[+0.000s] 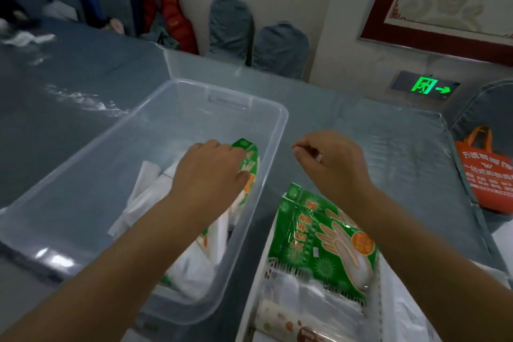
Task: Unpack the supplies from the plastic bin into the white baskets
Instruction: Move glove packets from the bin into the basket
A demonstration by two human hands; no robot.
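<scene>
Broadly, everything sits around the clear plastic bin [155,130], which rests on a long table [69,86] covered in blue-grey cloth under a glossy transparent sheet that throws back pale glare. Inside the bin, the left hand [211,172] reaches down with its fingers curled over a green glove packet [248,158] standing against the bin's right wall, gripping it; white folded packets [144,194] lie beside and beneath it toward the bin's near end. Just right of the bin, the right hand [330,164] hovers above the table with fingers loosely curled and holding nothing. Below that hand, near the bin's right near corner, a white basket [254,272] holds a second green glove packet [322,244] leaning on its slotted wall, with a small patterned roll [277,314] lying at the basket's near end. Beyond the bin's far end stands another clear container [200,64]. Behind that, against the pale wall, are chairs in blue-grey covers [280,44], and further left of them a red jacket [169,14] is draped over a seat. Far right of the bin, a green exit sign [427,85] glows low on the wall beneath a red-framed picture [433,3], and an orange tote bag [485,169] sits past the table's right edge. Crumpled white paper [25,36] lies on the table far left of the bin.
</scene>
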